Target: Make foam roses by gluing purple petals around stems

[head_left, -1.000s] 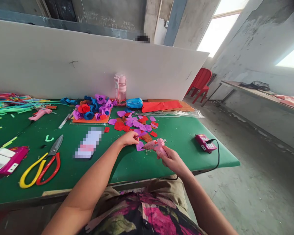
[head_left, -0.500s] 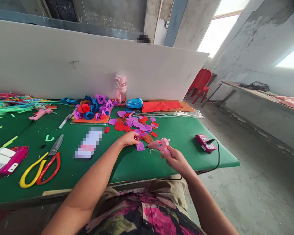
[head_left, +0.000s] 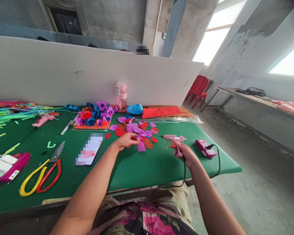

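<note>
My left hand (head_left: 127, 141) pinches a small purple petal piece (head_left: 138, 139) above the near edge of the scattered petals. Another purple petal (head_left: 141, 147) lies just below its fingertips. To the right, my right hand (head_left: 186, 154) is wrapped round the handle of a pink glue gun (head_left: 175, 139), whose nozzle points left toward the petals. A black cord hangs from the gun's handle. Purple, red and brown petals (head_left: 148, 143) lie on the green tabletop (head_left: 127, 173) beyond my left hand.
Paper flowers (head_left: 90, 114), a pink bottle (head_left: 121, 95) and a blue packet (head_left: 134, 109) stand at the back. Left are a phone (head_left: 93, 148), scissors (head_left: 56, 156), a second glue gun (head_left: 42, 120) and a power strip (head_left: 11, 169). A magenta socket block (head_left: 205, 149) sits right.
My right hand has moved right with the glue gun, away from my left hand and the petals. My left hand has stayed near the petals. The camera view has tilted slightly upward.
</note>
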